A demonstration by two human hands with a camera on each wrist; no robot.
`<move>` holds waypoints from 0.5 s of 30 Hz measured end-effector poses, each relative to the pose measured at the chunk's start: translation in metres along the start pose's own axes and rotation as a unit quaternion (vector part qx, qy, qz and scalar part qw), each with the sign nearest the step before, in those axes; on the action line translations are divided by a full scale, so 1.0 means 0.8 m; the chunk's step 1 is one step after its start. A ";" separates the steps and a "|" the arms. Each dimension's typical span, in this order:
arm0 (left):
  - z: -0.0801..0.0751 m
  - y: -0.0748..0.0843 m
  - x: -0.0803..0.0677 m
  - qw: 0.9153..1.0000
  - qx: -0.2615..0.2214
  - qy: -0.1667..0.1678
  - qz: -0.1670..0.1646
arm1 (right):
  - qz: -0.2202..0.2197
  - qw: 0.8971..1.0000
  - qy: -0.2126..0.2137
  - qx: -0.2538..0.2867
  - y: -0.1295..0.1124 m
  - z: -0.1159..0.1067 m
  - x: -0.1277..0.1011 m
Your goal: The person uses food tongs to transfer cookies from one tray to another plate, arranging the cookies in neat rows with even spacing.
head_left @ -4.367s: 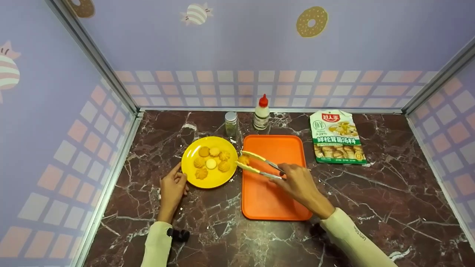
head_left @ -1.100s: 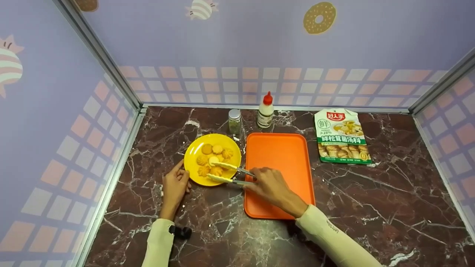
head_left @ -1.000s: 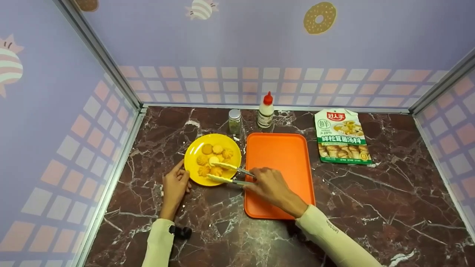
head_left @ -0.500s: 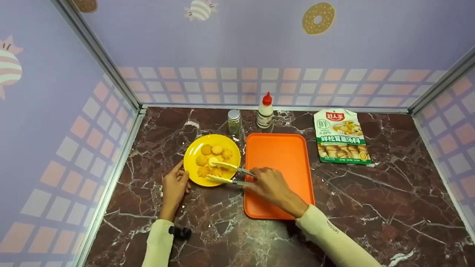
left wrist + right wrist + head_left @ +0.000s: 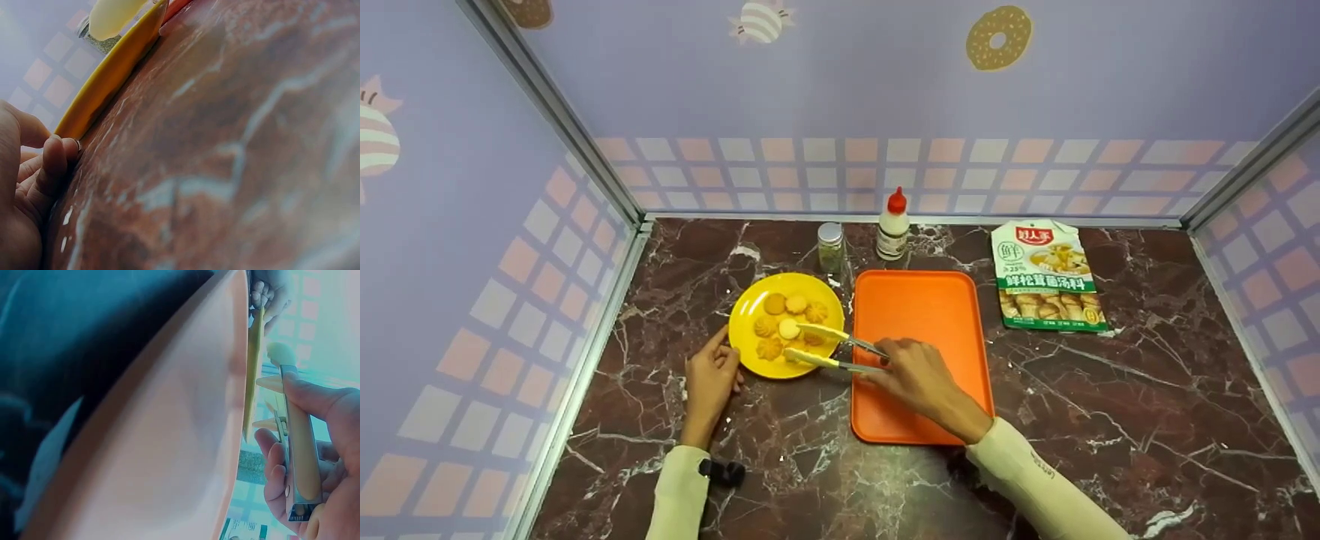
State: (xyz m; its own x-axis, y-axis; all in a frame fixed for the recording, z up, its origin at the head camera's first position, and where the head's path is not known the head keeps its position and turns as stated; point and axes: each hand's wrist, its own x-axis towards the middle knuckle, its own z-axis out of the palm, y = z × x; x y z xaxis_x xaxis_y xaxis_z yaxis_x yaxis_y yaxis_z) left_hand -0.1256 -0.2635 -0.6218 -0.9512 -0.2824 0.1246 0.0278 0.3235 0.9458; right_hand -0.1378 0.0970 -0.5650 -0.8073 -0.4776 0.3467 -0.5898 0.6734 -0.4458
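Note:
A yellow plate (image 5: 750, 360) bears several cookies (image 5: 769, 348), ridged swirls and plain rounds. My left hand (image 5: 711, 382) pinches the plate's left rim; in the left wrist view thumb and fingers meet at the plate's edge. My right hand (image 5: 919, 379) grips metal tongs (image 5: 847, 367) with pale yellow tips. The tips stand apart over the plate's right half, above the cookies, and partly hide some of them. Whether the tips touch a cookie I cannot tell. In the right wrist view, thumb and fingers wrap round the tongs' handle (image 5: 304, 455).
An orange tray (image 5: 911, 300) lies right of the plate, under my right hand. Behind stand a spice jar (image 5: 830, 249) with a silver lid and a red-capped squeeze bottle (image 5: 892, 232). A green-and-white food pouch (image 5: 1046, 277) lies at the right. Patterned walls enclose the marble-look counter.
The tongs, holding a cookie at the tray's left edge earlier, moved left over the plate, where that cookie was set among the others. Lately they shifted slightly right. The left hand stayed at the rim.

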 end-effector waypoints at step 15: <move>0.000 0.001 -0.001 1.000 0.000 -0.002 -0.008 | 0.027 0.998 0.048 -0.008 0.030 -0.018 -0.024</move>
State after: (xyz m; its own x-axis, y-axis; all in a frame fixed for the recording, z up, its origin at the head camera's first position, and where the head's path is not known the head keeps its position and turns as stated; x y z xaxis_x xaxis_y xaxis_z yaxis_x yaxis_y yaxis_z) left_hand -0.1248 -0.2628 -0.6209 -0.9525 -0.2843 0.1091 0.0130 0.3199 0.9474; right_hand -0.1367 0.1305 -0.5705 -0.8314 -0.3849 0.4008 -0.5450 0.7056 -0.4529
